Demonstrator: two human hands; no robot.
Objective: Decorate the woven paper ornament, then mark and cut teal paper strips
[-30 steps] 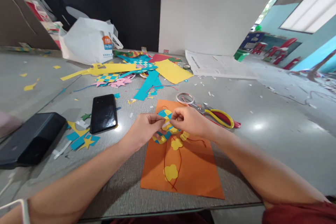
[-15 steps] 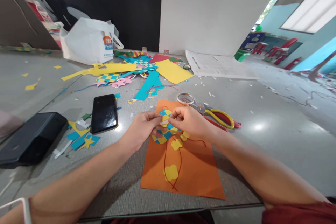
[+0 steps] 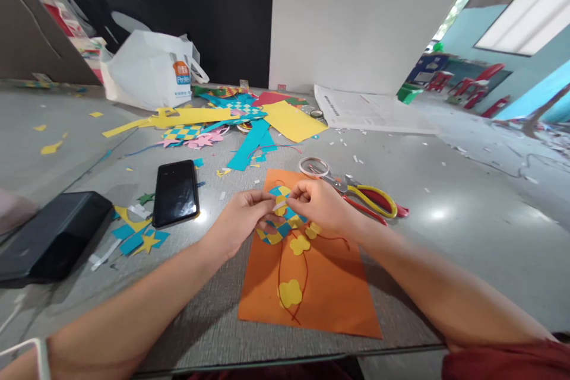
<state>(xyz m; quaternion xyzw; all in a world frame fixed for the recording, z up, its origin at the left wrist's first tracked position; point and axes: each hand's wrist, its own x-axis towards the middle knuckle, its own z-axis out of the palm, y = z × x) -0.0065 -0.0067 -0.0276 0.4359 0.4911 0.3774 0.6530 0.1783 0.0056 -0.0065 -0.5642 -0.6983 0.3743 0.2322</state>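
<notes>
Orange paper lies at lower centre, and over its far half your left hand and right hand, equally near, pinch a small white strip end to end, its long axis rising slightly rightward above the checkered piece, scissors just beyond.

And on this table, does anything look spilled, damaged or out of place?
Nothing looks spilled or damaged. Slightly untidy: yellow bits lie at the left, apart from the paper pile, and tiny white pieces lie scattered beyond the orange sheet.
</notes>
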